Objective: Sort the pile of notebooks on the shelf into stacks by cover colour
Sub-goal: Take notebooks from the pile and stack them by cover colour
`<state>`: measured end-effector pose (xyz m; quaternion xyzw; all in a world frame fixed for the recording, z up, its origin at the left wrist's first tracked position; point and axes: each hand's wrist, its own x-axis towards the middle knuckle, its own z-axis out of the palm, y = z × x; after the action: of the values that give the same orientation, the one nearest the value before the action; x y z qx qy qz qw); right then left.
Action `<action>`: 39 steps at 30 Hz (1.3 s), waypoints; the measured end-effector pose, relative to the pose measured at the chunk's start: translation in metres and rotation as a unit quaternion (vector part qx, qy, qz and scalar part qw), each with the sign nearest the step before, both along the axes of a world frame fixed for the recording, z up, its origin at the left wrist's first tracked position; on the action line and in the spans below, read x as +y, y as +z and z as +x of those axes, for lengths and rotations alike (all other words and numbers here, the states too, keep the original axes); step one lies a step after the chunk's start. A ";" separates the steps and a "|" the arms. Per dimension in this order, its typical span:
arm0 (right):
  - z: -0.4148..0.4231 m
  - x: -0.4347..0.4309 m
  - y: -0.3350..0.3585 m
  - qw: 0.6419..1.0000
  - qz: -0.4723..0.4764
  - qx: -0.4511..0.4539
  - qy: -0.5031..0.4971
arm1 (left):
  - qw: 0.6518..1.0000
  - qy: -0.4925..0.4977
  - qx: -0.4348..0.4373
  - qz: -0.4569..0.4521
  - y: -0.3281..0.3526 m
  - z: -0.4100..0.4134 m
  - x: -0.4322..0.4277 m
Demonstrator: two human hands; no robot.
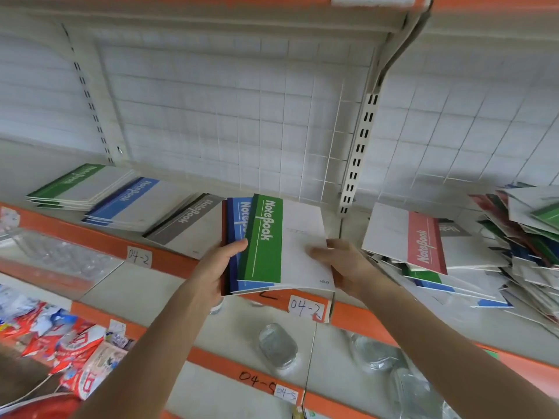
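Obs., shelf bay with slotted upright (360, 152) taken as reference; left hand (216, 267) clenched round the spine side of a handful of notebooks (233, 267), held in the air left of the upright and below its foot, in front of the orange shelf edge (90, 237); thumb lies across the covers, fingers hidden underneath; green notebook (266, 240) on top of the handful, blue notebook (239, 219) showing beneath it, a dark red spine (224, 246) outermost from the upright; right hand (341, 261), nearly under the upright, grasps the white free edge of the green notebook, thumb on the cover, rest of the fingers under it; this hand is motion-blurred. Sorted stacks lie flat on the shelf left of the upright: grey stack (187, 225) nearest it, blue stack (130, 204) next, green stack (75, 184) farthest. Unsorted pile (484, 267) sprawls right of the upright, mixed covers slanting, a red notebook (423, 240) on top at the side nearest the upright. Handwritten label (305, 308) reading 04-2 on the shelf edge below the upright; clear plastic ware (276, 346) on the lower shelf beneath that; red packets (69, 352) far down-left of the upright.
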<state>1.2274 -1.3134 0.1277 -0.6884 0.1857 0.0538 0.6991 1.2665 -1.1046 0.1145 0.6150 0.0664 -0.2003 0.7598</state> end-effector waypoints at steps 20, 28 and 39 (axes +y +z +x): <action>0.088 0.337 -0.015 0.988 -0.089 -0.125 -0.011 | 0.994 0.107 -0.001 -0.011 0.000 0.039 0.310; 0.126 0.428 -0.014 0.996 -0.071 -0.055 0.000 | 0.991 0.129 -0.014 -0.029 -0.008 0.070 0.400; 0.233 0.458 -0.011 0.977 -0.206 -0.055 -0.014 | 0.984 0.169 -0.058 0.016 -0.006 0.147 0.460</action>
<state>1.4599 -0.8552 0.1166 -0.8169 0.1641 -0.0332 0.5520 1.4138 -0.6442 0.1081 0.6173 0.1286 -0.0315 0.7755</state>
